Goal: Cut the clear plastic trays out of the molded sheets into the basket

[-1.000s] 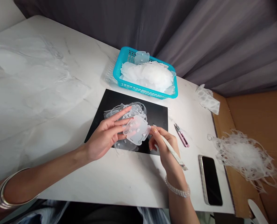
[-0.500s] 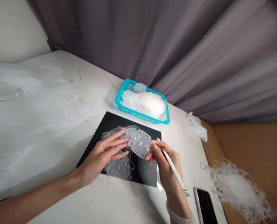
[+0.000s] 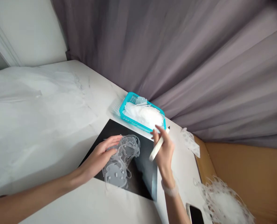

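My left hand (image 3: 103, 153) lies flat with fingers stretched on a heap of translucent silicone pieces (image 3: 121, 161) that rests on a black mat (image 3: 144, 174). My right hand (image 3: 163, 147) is raised near the turquoise basket (image 3: 129, 101), fingers closed round a white pen-like tool (image 3: 158, 144). The basket is heaped with more translucent pieces (image 3: 144, 115). The single piece held a moment ago is not in either hand.
The white marble table (image 3: 59, 124) carries clear plastic sheeting (image 3: 31, 93) on the left. A bubble-like clear strip (image 3: 190, 141) lies right of the basket. A cardboard surface (image 3: 246, 174) holds a pile of trimmed scraps (image 3: 222, 205). A phone (image 3: 195, 214) lies near the front. Grey curtain behind.
The view tilted up. My right hand rose toward the basket with the tool. The single translucent piece left my hands. My left hand dropped flat onto the heap.
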A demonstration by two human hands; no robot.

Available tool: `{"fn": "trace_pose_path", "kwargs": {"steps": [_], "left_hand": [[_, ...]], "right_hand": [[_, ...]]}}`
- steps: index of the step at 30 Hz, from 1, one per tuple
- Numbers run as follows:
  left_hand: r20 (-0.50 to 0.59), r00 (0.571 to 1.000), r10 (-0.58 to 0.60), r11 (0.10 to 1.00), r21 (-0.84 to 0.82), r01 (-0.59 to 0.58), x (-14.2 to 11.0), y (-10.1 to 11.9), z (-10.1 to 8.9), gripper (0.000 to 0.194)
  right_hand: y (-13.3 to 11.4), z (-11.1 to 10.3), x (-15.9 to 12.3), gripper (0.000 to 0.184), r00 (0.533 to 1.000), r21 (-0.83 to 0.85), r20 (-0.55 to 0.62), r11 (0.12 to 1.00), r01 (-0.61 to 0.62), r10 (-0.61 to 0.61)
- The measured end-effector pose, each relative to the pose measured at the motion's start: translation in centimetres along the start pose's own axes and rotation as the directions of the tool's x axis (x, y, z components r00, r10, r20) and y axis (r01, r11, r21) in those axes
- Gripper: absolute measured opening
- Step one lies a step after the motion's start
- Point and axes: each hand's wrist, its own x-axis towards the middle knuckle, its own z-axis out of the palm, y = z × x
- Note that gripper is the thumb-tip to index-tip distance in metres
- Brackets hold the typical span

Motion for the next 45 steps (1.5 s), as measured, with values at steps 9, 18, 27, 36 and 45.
{"fn": "trace_pose_path", "kwargs": {"steps": [9,18,27,36,45], "left_hand": [[0.121,0.992,-0.021,0.969,-0.241,0.050,0.0,-0.5,1.0,0.036],[0.089,0.927,0.365,0.861,0.346,-0.372,-0.1,0.9,-0.4,0.027],[0.440,0.812,0.384,0.421,0.699,-0.578,1.4,-4.4,-1.3,0.042],[0.540,0.774,0.332,0.414,0.654,-0.633,1.9,-3.0,-2.6,0.038],[0.558,0.761,0.331,0.470,0.602,-0.645,2.1,-3.1,-3.8,0.033]], "right_hand": [[-0.7,3.5,-9.7,0.010,0.898,-0.133,0.379,0.947,0.293,-0.225],[6.4,-5.4,-7.5,0.033,0.968,-0.022,-0.115,0.974,-0.227,0.223],[6.5,-9.1,-8.2,0.026,0.912,0.190,-0.236,0.936,-0.296,0.336],[-0.9,1.8,-7.4,0.044,0.913,0.364,0.321,0.857,-0.364,0.252],[-0.7,4.1,-7.5,0.029,0.898,0.120,0.418,0.971,-0.205,0.138]]}}
